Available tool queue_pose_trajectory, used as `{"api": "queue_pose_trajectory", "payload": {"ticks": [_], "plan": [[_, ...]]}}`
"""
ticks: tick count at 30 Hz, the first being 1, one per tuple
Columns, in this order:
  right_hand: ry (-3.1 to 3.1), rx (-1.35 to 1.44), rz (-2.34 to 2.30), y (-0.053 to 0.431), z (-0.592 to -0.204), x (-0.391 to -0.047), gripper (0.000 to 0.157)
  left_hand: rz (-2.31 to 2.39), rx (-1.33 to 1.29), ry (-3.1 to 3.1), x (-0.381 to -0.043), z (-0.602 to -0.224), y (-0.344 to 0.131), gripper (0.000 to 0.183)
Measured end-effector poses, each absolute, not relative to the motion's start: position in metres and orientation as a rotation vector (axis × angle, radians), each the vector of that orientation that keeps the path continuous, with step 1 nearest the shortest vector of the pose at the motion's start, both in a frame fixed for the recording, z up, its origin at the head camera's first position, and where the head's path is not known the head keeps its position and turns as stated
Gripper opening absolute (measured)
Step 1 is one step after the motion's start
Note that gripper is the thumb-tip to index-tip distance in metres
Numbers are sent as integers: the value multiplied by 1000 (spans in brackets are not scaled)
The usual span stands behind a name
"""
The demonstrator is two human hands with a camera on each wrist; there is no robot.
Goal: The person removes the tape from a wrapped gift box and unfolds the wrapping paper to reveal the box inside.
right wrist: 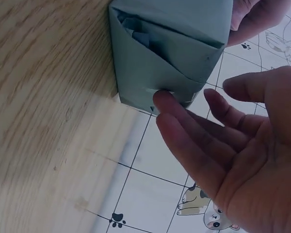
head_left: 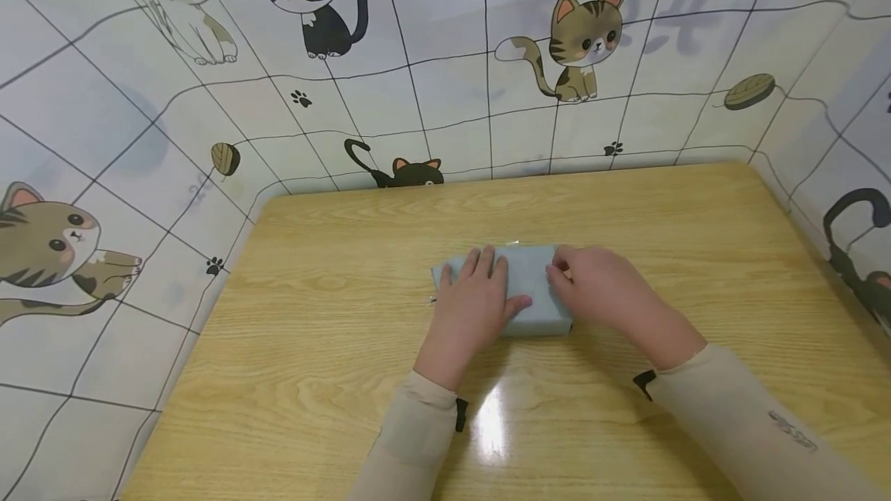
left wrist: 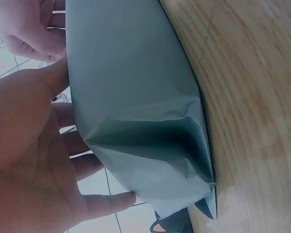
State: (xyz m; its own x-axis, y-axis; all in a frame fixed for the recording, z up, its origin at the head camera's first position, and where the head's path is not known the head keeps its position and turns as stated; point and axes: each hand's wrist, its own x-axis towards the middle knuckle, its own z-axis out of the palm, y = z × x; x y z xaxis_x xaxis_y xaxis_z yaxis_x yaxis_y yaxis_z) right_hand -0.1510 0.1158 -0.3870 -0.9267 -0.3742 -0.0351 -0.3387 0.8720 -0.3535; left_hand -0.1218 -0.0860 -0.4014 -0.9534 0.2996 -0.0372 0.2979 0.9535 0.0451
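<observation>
A box-shaped parcel wrapped in pale blue-grey paper (head_left: pixel 536 273) lies on the table. My left hand (head_left: pixel 469 308) rests on its top with the fingers spread. The left wrist view shows the parcel's left end with the wrapping paper (left wrist: pixel 150 184) sticking out loose, a deep fold in it. At the right end is my right hand (head_left: pixel 612 288), its fingers slightly bent. In the right wrist view, a fingertip touches the folded end flap (right wrist: pixel 136 73), beside a small shiny sliver (right wrist: pixel 157 91) that looks like clear tape. One upper corner of that end gapes a little.
The parcel sits near the middle of a wood-grain table (head_left: pixel 313 346). Behind and beside the table hangs a white grid-patterned covering (head_left: pixel 452 83) with cartoon cats. Tiny clear shiny bits (head_left: pixel 513 243) show at the parcel's far edge.
</observation>
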Motion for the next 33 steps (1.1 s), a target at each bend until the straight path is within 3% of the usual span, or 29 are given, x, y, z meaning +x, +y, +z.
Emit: {"api": "queue_pose_trajectory", "payload": {"ticks": [4, 15, 28, 33], "plan": [[2858, -456, -662, 116, -388, -151, 31, 72, 471, 3062, -122, -402, -86, 77], [2851, -452, -798, 112, -395, -151, 21, 58, 475, 3071, -123, -405, -86, 78], [2720, -344, -953, 131, -393, -151, 34, 92, 464, 3070, -123, -405, -85, 77], [2733, -336, -939, 144, -396, -153, 32, 105, 455, 3060, -123, -403, -85, 77]]}}
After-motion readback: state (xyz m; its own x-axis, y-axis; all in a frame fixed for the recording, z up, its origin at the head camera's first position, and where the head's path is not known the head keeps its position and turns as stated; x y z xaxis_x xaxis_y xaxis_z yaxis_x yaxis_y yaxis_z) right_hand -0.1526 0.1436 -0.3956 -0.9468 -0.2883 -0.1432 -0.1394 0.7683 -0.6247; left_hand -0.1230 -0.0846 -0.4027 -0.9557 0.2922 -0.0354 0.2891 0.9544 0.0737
